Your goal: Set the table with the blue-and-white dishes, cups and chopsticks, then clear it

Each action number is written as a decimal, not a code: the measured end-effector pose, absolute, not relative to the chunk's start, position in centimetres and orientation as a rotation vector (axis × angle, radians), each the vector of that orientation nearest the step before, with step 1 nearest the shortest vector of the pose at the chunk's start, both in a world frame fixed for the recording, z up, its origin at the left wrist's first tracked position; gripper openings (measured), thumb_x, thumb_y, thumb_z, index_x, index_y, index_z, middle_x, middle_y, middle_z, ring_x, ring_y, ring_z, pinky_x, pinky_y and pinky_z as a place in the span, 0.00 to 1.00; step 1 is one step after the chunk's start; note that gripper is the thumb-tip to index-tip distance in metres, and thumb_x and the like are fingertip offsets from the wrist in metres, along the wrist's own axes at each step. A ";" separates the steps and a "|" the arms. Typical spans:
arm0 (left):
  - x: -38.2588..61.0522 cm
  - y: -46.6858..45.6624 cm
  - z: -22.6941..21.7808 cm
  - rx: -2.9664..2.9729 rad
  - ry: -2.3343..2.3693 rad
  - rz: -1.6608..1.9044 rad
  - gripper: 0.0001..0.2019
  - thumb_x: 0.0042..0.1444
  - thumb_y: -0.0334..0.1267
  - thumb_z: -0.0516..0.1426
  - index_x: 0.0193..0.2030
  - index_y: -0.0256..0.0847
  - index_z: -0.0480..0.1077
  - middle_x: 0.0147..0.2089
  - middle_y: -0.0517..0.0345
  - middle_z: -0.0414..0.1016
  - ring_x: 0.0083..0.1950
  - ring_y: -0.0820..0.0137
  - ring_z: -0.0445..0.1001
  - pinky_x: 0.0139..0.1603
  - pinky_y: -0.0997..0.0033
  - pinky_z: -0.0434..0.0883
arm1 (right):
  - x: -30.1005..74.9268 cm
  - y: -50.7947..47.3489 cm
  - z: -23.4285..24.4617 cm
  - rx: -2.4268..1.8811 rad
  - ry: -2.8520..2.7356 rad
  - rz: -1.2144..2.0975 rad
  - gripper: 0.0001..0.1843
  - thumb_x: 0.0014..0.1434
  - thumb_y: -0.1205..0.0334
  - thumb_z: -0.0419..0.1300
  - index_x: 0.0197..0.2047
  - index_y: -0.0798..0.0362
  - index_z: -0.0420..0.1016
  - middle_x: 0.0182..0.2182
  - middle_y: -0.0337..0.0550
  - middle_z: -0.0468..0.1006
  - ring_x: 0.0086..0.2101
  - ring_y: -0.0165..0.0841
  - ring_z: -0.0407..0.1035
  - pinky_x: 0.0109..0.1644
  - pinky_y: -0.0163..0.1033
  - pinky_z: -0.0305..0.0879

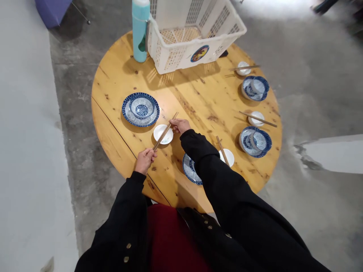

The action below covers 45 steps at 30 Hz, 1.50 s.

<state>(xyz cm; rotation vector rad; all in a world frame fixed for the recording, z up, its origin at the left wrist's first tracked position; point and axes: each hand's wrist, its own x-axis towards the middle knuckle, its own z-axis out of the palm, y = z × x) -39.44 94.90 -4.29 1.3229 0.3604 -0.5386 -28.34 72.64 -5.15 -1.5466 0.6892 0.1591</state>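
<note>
A pair of brown chopsticks (pixel 161 138) lies slantwise over a small white dish (pixel 159 131). My left hand (pixel 145 160) grips their near end, fingers closed. At the far end, my right hand (pixel 180 125) pinches them between thumb and fingers. Just left of the dish stands a blue-and-white bowl (pixel 141 108) on a matching patterned plate (pixel 126 117). Beneath my right forearm, another blue-and-white plate (pixel 189 170) is partly hidden by the black sleeve. Beside that arm, a second white dish (pixel 230 158) has chopsticks (pixel 223 150) resting on it.
The round wooden table (pixel 113 83) carries a white plastic basket (pixel 181 56) and a turquoise flask (pixel 140 32) at its far side. Along the right edge stand two stacks of bowls and plates (pixel 255 141), each near a white dish with chopsticks (pixel 256 119).
</note>
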 end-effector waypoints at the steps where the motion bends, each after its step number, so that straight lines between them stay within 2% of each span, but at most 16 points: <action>1: -39.4 94.7 -4.3 1.331 0.363 -0.542 0.13 0.49 0.44 0.62 0.33 0.34 0.76 0.25 0.60 0.70 0.21 0.80 0.60 0.21 0.78 0.55 | -28.3 72.6 -5.3 -1.545 0.697 0.160 0.10 0.51 0.63 0.70 0.25 0.56 0.74 0.15 0.33 0.67 0.15 0.22 0.57 0.14 0.29 0.46; 6: -39.1 94.2 -4.4 1.376 0.349 -0.543 0.12 0.51 0.43 0.61 0.33 0.34 0.75 0.25 0.59 0.70 0.22 0.79 0.60 0.23 0.77 0.58 | -28.3 72.3 -6.0 -1.511 0.727 0.170 0.10 0.52 0.63 0.69 0.27 0.56 0.73 0.18 0.34 0.70 0.16 0.21 0.59 0.14 0.29 0.46; 18: -38.7 94.5 -4.6 1.465 0.304 -0.585 0.16 0.55 0.49 0.59 0.33 0.35 0.74 0.27 0.57 0.73 0.22 0.78 0.63 0.22 0.77 0.59 | -28.9 72.5 -6.1 -1.472 0.730 0.185 0.07 0.56 0.64 0.66 0.29 0.57 0.75 0.21 0.36 0.73 0.16 0.21 0.62 0.14 0.28 0.48; 22: -38.9 94.3 -4.7 1.515 0.275 -0.574 0.16 0.55 0.50 0.58 0.31 0.37 0.72 0.27 0.58 0.71 0.23 0.78 0.62 0.22 0.77 0.58 | -29.0 72.6 -6.1 -1.470 0.743 0.184 0.09 0.55 0.62 0.68 0.30 0.58 0.74 0.21 0.36 0.73 0.16 0.21 0.62 0.14 0.27 0.51; 27: -39.1 94.3 -5.4 1.642 0.174 -0.497 0.13 0.55 0.48 0.59 0.34 0.39 0.73 0.27 0.60 0.71 0.25 0.75 0.66 0.26 0.77 0.62 | -29.1 72.7 -5.9 -1.481 0.764 0.179 0.12 0.54 0.59 0.69 0.28 0.56 0.72 0.20 0.34 0.72 0.16 0.21 0.62 0.15 0.27 0.53; 34: -39.0 94.5 -5.3 1.655 0.158 -0.520 0.12 0.55 0.46 0.57 0.34 0.39 0.74 0.27 0.60 0.72 0.23 0.76 0.65 0.24 0.76 0.61 | -29.4 73.0 -5.5 -1.511 0.748 0.175 0.11 0.55 0.62 0.67 0.25 0.54 0.71 0.19 0.34 0.72 0.16 0.22 0.61 0.16 0.28 0.51; 41: -39.3 94.7 -5.2 1.650 0.170 -0.528 0.12 0.55 0.46 0.58 0.34 0.38 0.74 0.27 0.60 0.72 0.23 0.76 0.65 0.23 0.77 0.61 | -29.6 73.0 -5.4 -1.531 0.757 0.175 0.11 0.53 0.62 0.69 0.25 0.55 0.73 0.18 0.34 0.72 0.16 0.23 0.60 0.15 0.29 0.51; 45: -39.3 94.8 -5.2 1.685 0.165 -0.530 0.12 0.56 0.46 0.57 0.33 0.39 0.73 0.28 0.59 0.73 0.23 0.76 0.66 0.23 0.77 0.62 | -29.7 73.1 -5.0 -1.529 0.773 0.175 0.11 0.56 0.63 0.68 0.25 0.56 0.73 0.19 0.35 0.73 0.16 0.22 0.61 0.15 0.29 0.52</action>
